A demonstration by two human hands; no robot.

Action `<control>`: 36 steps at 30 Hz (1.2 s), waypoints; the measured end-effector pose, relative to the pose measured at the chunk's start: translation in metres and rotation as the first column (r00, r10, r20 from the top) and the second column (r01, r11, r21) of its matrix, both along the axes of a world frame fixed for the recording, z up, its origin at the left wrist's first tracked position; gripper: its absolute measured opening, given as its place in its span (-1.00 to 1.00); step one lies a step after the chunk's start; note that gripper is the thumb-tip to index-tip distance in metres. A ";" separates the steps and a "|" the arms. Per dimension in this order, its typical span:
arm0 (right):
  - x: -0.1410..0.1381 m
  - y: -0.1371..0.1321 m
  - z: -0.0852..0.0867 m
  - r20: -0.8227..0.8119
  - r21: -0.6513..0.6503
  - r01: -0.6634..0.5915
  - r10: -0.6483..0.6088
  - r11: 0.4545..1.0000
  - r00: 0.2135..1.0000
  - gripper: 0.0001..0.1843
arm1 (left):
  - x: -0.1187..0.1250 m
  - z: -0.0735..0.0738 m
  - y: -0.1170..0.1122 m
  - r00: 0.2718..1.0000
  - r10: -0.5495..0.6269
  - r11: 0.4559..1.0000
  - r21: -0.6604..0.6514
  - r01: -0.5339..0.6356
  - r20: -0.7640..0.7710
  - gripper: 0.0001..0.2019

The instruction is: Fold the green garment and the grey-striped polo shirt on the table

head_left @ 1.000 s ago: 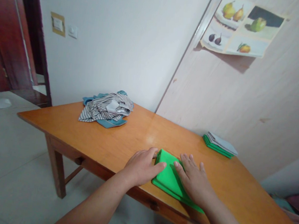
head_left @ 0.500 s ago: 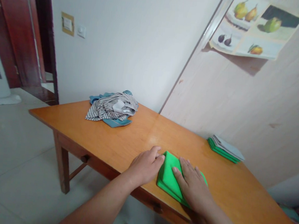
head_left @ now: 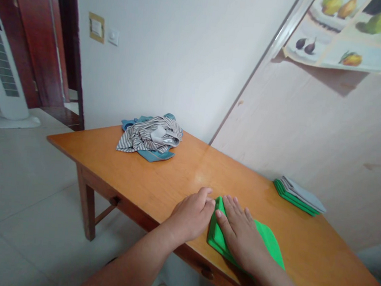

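Note:
A folded bright green cloth (head_left: 269,239) lies near the front edge of the wooden table, its layers stacked at the left end. My right hand (head_left: 240,234) rests flat on top, fingers stretched out and the palm covering the middle of the cloth. Beside the left folded edge is my left hand (head_left: 192,214), its fingers curled in and the thumb side against that edge. Nothing shows in its grasp. Part of the cloth under my right palm and forearm is hidden.
At the table's (head_left: 187,178) far left is a crumpled heap of striped and blue clothing (head_left: 151,137). A neat stack of grey and green folded cloths (head_left: 301,197) sits by the wall at right. A white tower fan (head_left: 11,78) stands on the floor.
My right hand has slid left over the cloth, nearer its folded end, and more of the cloth's right side shows. My left hand stays by the edge. The view has turned slightly left.

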State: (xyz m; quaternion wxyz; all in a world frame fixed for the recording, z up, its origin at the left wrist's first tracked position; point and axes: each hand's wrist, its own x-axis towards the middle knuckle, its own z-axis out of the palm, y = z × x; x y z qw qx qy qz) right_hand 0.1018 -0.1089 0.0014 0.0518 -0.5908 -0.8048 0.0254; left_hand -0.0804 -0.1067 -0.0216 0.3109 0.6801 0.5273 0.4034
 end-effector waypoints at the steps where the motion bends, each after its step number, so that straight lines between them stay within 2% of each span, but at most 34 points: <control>1: 0.000 -0.001 -0.002 0.007 0.009 0.001 -0.001 1.000 1.000 -0.14 | 0.000 0.000 -0.001 1.000 -0.003 1.000 0.000 0.003 0.000 -0.52; 7: 0.001 0.000 -0.004 0.003 0.039 -0.008 0.008 0.999 1.000 -0.15 | -0.001 0.001 -0.002 1.000 -0.024 1.000 0.016 0.024 -0.009 -0.54; 16: -0.004 0.004 -0.002 -0.024 0.008 0.006 -0.006 1.000 1.000 -0.10 | 0.001 0.000 0.001 1.000 -0.017 1.000 0.014 0.017 -0.009 -0.54; 20: 0.005 0.006 0.007 -0.146 -0.057 -0.013 0.004 0.998 0.989 -0.07 | 0.000 -0.001 0.004 1.000 0.003 0.999 0.040 -0.002 -0.004 -0.54; 24: 0.035 0.008 0.023 -0.322 -0.005 0.101 -0.097 0.995 0.942 -0.07 | -0.003 0.001 0.007 1.000 -0.002 0.996 0.090 0.000 0.028 -0.58; 27: 0.062 0.009 0.034 -0.414 0.044 0.188 -0.154 0.981 0.897 -0.08 | -0.002 0.010 0.005 1.000 0.011 0.986 0.166 -0.007 -0.023 -0.61; 30: 0.083 0.010 0.037 -0.486 0.043 0.255 -0.203 0.966 0.850 -0.11 | 0.010 0.025 0.001 0.990 0.006 0.949 0.314 0.039 -0.140 -0.62; 33: 0.094 0.011 0.033 -0.540 0.055 0.311 -0.234 0.949 0.809 -0.12 | 0.035 0.041 -0.002 0.960 -0.041 0.895 0.417 0.159 -0.277 -0.59; 36: 0.103 0.011 0.023 -0.591 0.083 0.356 -0.242 0.931 0.769 -0.08 | 0.065 0.049 -0.002 0.892 -0.108 0.846 0.431 0.314 -0.438 -0.54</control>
